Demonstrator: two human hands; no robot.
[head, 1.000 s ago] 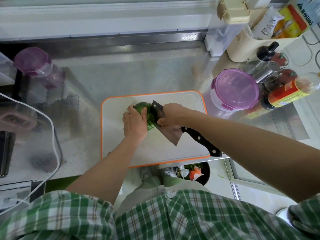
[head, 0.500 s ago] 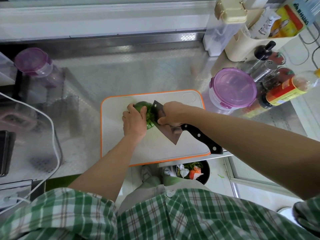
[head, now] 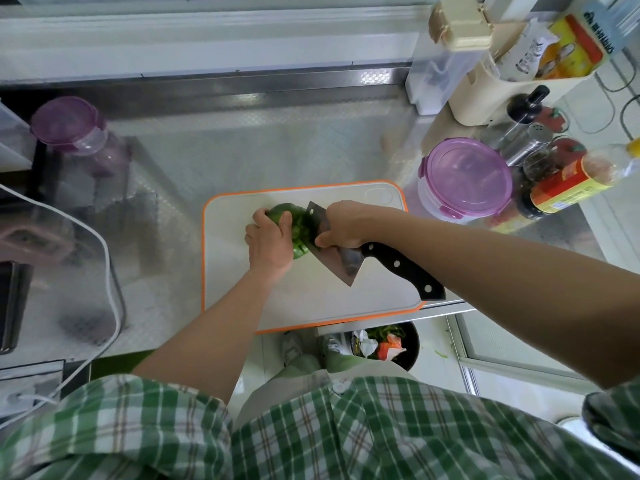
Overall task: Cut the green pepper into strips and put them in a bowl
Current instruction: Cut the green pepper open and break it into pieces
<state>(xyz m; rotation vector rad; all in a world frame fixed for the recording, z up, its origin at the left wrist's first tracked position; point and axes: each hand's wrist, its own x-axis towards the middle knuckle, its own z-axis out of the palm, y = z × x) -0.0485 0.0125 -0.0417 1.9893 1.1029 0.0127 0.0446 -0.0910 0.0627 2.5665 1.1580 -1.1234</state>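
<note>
1 green pepper [head: 296, 221], 1 knife [head: 346, 268], 1 orange-rimmed cutting board [head: 311, 301] and 2 bare hands are in view; 2 purple-lidded containers stand on the steel counter [head: 242, 140], the wide tub [head: 465, 180] just off the board's 2 o'clock corner and the tall jar [head: 71, 124] well apart at the frame's 10 o'clock; 1 bin [head: 412, 348] with scraps sits on the floor below the board's 5 o'clock edge; 1 red-labelled bottle [head: 568, 187] lies tilted at 3 o'clock, beside the tub.

The pepper rests on the board, toward its 11 o'clock part; it looks whole, though the hand hides much of it. The left hand [head: 268, 242] comes in from 7 o'clock and clamps the pepper, fingers curled over its 9 o'clock side and thumb pressed on top. The right hand [head: 346, 225] reaches in from 4 o'clock with the forearm stretched across the board; its fingers are wrapped over the spine of the wide blade rather than the black handle, which juts free toward 4 o'clock. The blade touches the pepper's 3 o'clock side, its far corner raised at 12 o'clock and its heel pointing to 6 o'clock.
</note>
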